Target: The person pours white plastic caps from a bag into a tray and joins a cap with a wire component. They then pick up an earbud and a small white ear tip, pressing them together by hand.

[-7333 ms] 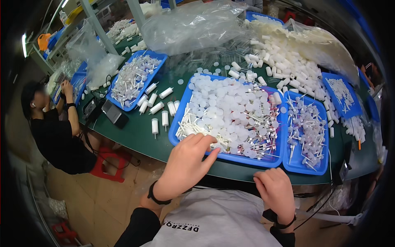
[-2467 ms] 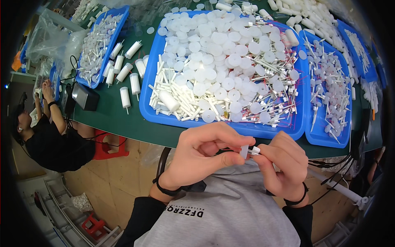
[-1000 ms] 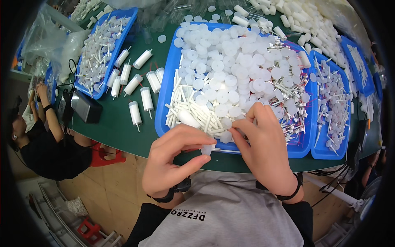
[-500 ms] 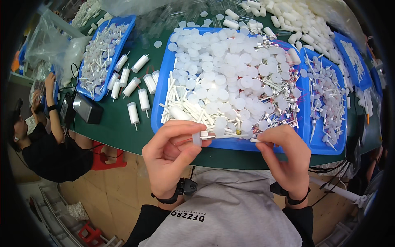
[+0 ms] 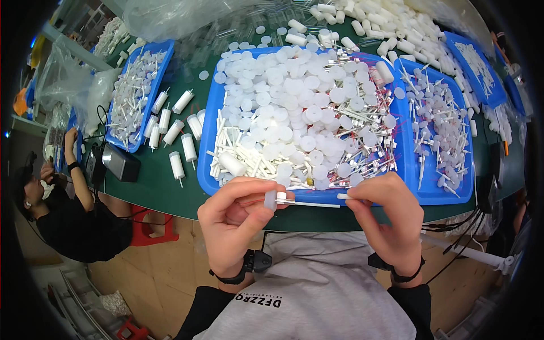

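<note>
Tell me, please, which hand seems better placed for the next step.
Probably the right hand: it pinches a white rod, whose free end points toward the disc the left hand holds.

Between our left hand (image 5: 228, 222) and right hand (image 5: 392, 212) we have an open gap, the big tray's (image 5: 207, 173) rim just behind it. The right tray (image 5: 453, 196) sits close alongside, blocking that side. Leftward, the table's (image 5: 164, 191) near edge gives us a passage; farther in, white cylinders (image 5: 189, 148) crowd our way to the left tray (image 5: 156, 93), and a box (image 5: 122, 162) stands near its close end.
</note>
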Action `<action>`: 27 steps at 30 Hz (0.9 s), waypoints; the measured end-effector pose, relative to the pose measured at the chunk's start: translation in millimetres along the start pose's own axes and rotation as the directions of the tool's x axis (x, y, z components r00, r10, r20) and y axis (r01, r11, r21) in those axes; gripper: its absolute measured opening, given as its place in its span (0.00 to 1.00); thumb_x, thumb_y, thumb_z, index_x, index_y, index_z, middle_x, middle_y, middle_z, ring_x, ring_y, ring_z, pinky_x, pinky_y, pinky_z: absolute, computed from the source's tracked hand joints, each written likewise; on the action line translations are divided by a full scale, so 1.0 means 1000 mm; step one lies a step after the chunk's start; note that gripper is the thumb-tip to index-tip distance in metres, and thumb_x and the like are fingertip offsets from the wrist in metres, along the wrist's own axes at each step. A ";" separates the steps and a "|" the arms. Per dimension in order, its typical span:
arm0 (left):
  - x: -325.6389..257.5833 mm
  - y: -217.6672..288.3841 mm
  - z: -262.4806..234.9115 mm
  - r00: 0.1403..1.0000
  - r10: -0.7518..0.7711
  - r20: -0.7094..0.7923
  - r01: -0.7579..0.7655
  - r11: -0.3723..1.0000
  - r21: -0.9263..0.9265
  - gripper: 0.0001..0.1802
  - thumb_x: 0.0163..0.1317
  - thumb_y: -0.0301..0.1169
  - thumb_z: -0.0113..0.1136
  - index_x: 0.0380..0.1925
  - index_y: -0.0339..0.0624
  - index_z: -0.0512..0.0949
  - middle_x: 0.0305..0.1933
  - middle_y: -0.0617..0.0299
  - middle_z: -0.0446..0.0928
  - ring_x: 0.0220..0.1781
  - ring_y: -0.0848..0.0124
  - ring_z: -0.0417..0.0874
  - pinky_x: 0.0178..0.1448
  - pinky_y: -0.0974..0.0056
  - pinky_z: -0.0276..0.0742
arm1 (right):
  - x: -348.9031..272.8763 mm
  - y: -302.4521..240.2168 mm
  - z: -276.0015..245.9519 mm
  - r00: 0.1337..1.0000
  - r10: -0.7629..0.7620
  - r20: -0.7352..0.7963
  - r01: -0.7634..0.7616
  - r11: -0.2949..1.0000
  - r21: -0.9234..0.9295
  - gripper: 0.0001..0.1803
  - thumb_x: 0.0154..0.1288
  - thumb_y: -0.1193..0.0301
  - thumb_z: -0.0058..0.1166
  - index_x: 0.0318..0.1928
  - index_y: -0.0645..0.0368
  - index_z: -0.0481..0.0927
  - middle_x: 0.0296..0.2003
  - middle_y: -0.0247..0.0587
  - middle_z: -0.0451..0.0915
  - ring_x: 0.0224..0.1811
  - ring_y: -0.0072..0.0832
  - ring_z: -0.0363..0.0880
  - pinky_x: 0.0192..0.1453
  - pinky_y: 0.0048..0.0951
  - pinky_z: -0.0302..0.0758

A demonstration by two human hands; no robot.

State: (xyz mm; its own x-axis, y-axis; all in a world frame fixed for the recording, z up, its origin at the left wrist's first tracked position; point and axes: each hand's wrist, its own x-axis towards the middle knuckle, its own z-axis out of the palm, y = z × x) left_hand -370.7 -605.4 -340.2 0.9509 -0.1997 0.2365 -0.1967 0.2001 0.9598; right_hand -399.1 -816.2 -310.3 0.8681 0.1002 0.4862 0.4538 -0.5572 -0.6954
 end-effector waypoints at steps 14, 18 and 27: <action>-0.003 0.003 0.005 0.993 -0.118 0.003 0.118 0.989 -0.085 0.14 0.52 0.13 0.54 0.41 0.24 0.73 0.42 0.49 0.73 0.45 0.62 0.79 0.49 0.63 0.77 | -0.007 0.006 -0.005 0.995 -0.098 0.021 0.099 0.993 -0.066 0.11 0.46 0.82 0.61 0.33 0.64 0.75 0.27 0.41 0.75 0.25 0.34 0.72 0.28 0.30 0.65; -0.004 0.004 0.008 0.991 -0.131 -0.003 0.130 0.988 -0.086 0.13 0.53 0.14 0.53 0.41 0.24 0.73 0.40 0.50 0.74 0.43 0.62 0.80 0.48 0.63 0.78 | -0.008 0.007 -0.009 0.987 -0.156 0.039 0.160 0.979 -0.124 0.12 0.44 0.81 0.60 0.34 0.64 0.76 0.27 0.39 0.75 0.26 0.32 0.72 0.28 0.29 0.64; -0.002 0.012 0.018 0.957 -0.288 -0.029 0.282 0.949 -0.141 0.08 0.57 0.18 0.51 0.36 0.24 0.73 0.29 0.49 0.78 0.33 0.61 0.83 0.39 0.64 0.82 | -0.013 0.012 -0.014 0.951 -0.301 0.071 0.308 0.901 -0.306 0.15 0.38 0.75 0.54 0.33 0.63 0.78 0.30 0.36 0.76 0.30 0.28 0.72 0.30 0.27 0.65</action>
State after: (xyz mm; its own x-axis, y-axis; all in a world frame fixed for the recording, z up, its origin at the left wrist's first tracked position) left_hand -379.0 -620.0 -326.7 0.9737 -0.2210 -0.0548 0.1148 0.2689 0.9563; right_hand -408.4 -835.9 -317.2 0.7034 0.3215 0.6340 0.6146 -0.7232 -0.3151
